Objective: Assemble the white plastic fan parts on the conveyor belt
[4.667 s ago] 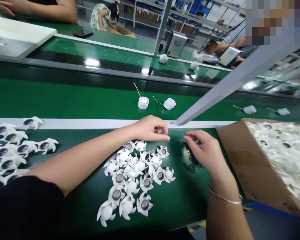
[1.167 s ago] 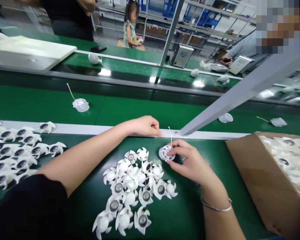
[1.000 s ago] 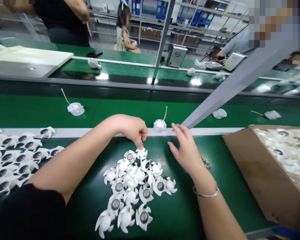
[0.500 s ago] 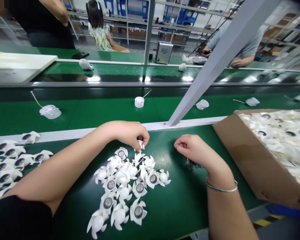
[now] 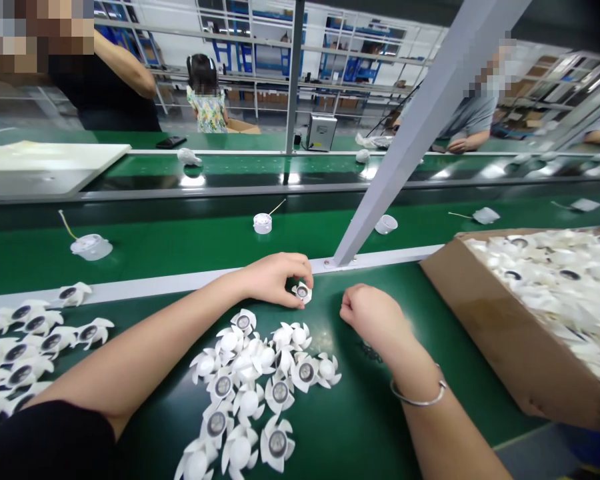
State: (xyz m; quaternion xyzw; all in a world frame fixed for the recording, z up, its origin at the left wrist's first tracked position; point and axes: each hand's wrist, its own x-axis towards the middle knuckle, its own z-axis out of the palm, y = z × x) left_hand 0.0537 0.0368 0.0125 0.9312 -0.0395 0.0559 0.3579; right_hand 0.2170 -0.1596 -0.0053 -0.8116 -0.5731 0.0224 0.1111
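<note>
My left hand (image 5: 279, 279) is closed around a small white fan wheel (image 5: 303, 292), gripping it between thumb and fingers with its dark hub facing me. Just to the right, my right hand (image 5: 373, 317) is curled in with its back turned up; whatever its fingertips may hold is hidden. Below and partly behind that hand lies a little heap of small dark pieces (image 5: 371, 351). A loose cluster of white fan wheels (image 5: 249, 402) covers the green bench (image 5: 350, 427) below my left hand, some hub side up and some dome side up.
More fan wheels (image 5: 23, 350) stand grouped at the left. A cardboard box (image 5: 490, 327) full of white parts is at the right. A slanted grey post (image 5: 390, 167) rises from the rail. Beyond it, white round housings (image 5: 263, 223) sit on a green belt; people are across the line.
My left hand has lifted a fan wheel away from the cluster, its hub now showing. My right hand has rolled over, back up, and come slightly nearer the left. The view has tilted up.
</note>
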